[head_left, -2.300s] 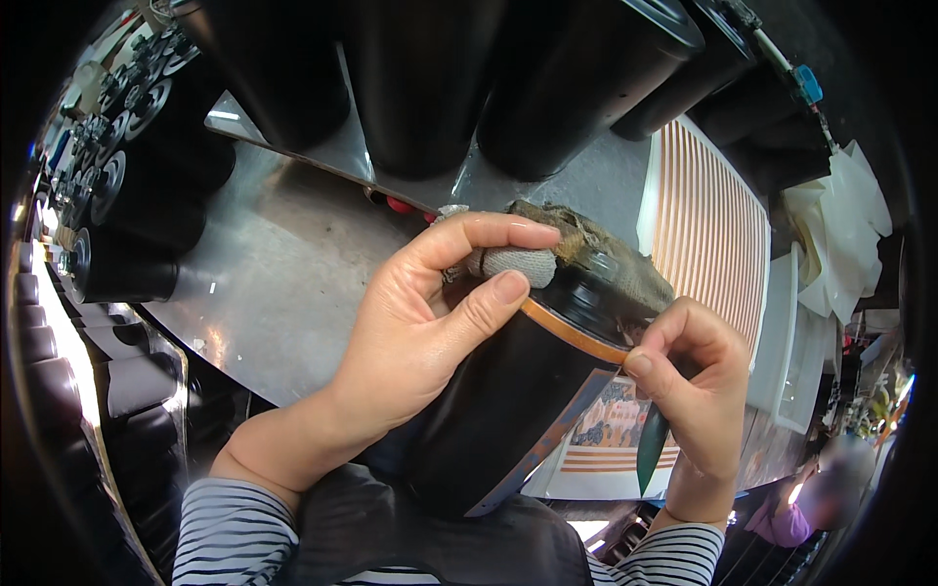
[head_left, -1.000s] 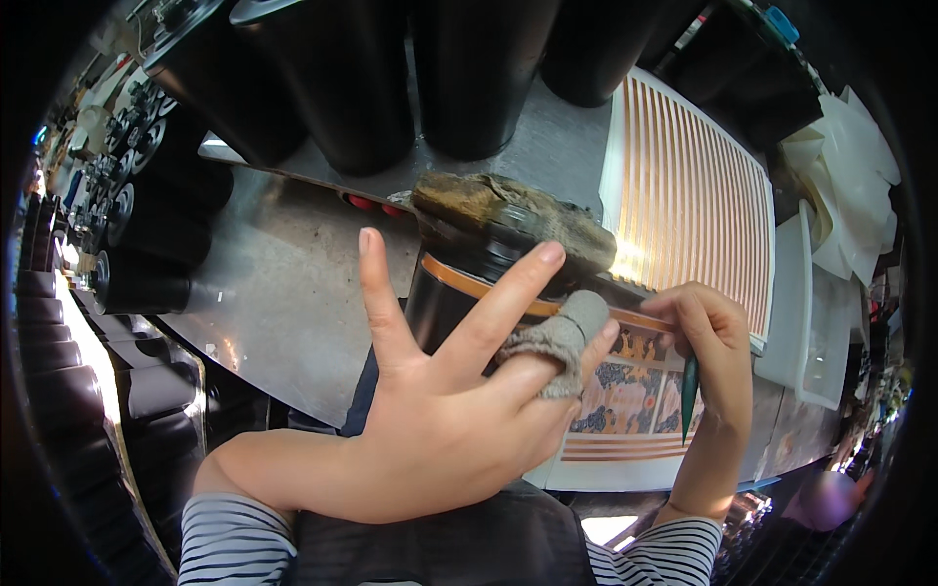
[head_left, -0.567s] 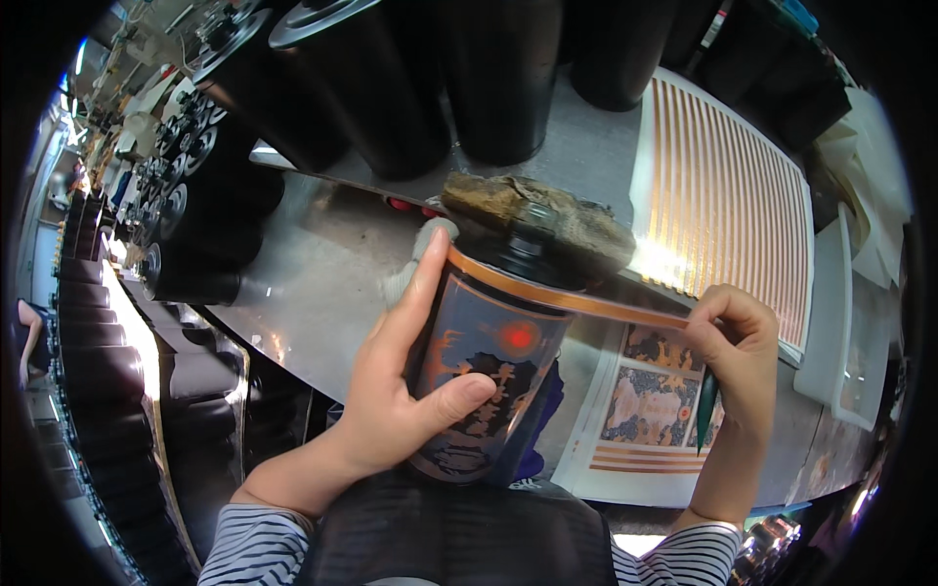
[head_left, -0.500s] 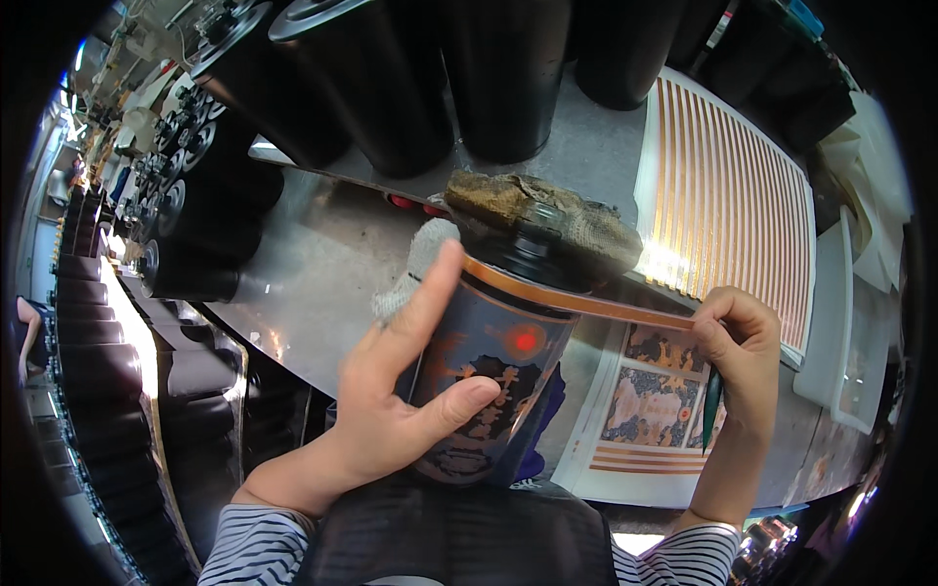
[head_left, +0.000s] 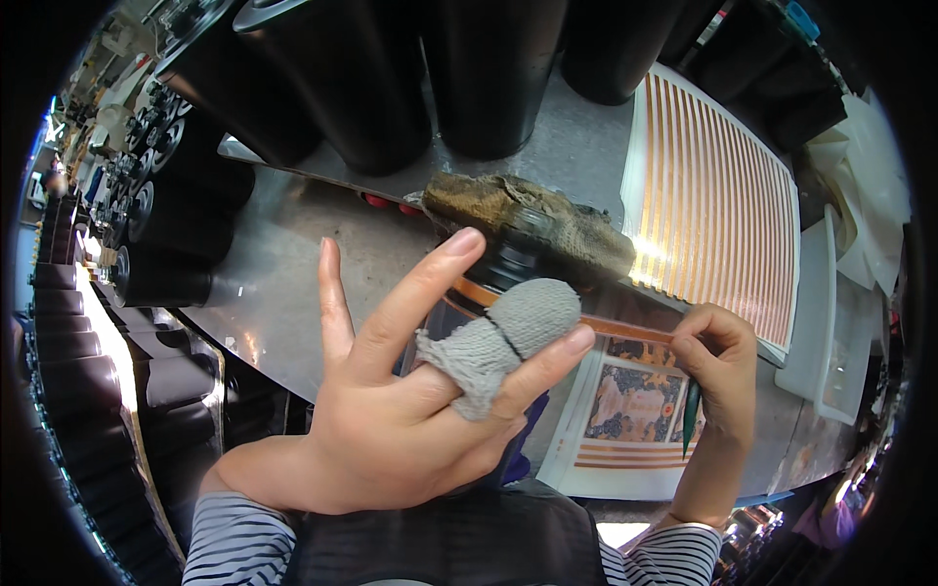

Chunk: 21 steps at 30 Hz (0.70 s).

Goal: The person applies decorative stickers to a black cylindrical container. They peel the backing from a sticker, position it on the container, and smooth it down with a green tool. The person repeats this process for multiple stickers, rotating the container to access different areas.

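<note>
A dark cylindrical canister (head_left: pixel 445 320) lies in front of me, its narrow black neck against a rough block wrapped in worn cloth (head_left: pixel 586 244). An orange-copper decal strip (head_left: pixel 630 330) runs along the canister's edge and stretches off to the right. My right hand (head_left: pixel 721 366) pinches the strip's free end. A dark green pointed tool (head_left: pixel 692 415) hangs below those fingers. Over the canister, my left hand (head_left: pixel 401 425) has its fingers spread. One finger wears a grey knit cover (head_left: pixel 537 314) tied with a black band, close to the strip. Most of the canister is hidden behind this hand.
Tall black canisters (head_left: pixel 489 78) stand along the far side, and several more (head_left: pixel 161 278) lie at the left. A sheet of copper stripes (head_left: pixel 703 186) lies at right, with a patterned decal sheet (head_left: pixel 630 405) nearer me. A translucent plastic tray (head_left: pixel 826 322) sits far right.
My left hand has turned and spread its fingers, bringing the grey-covered finger across to the right over the canister. My right hand still pinches the strip. The whole view has shifted slightly.
</note>
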### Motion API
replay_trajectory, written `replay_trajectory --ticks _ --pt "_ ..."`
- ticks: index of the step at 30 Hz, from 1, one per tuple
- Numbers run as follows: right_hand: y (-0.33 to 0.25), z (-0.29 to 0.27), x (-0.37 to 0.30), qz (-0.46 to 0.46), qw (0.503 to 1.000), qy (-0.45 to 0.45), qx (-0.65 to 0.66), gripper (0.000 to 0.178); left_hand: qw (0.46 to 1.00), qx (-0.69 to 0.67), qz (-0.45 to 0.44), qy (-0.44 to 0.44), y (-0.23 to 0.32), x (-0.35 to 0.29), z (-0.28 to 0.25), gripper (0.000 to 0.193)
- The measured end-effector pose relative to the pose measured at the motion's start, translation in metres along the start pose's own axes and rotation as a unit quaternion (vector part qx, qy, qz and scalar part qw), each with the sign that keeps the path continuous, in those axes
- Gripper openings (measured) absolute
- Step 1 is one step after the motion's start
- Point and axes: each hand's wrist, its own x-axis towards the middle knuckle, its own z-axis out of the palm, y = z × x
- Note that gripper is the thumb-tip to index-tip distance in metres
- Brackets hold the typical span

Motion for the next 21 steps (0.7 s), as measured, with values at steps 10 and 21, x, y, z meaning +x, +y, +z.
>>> replay_trajectory --ticks 10,21 --pt "-0.004 0.022 -0.004 -0.045 0.998 0.024 -0.029 0.007 0.998 -0.006 0.068 -0.003 0.018 0.017 0.0 0.056" --pt "-0.016 0.023 -0.009 -0.109 0.994 0.022 0.0 0.008 0.86 -0.479 -0.117 0.133 -0.018 -0.022 0.041 0.077"
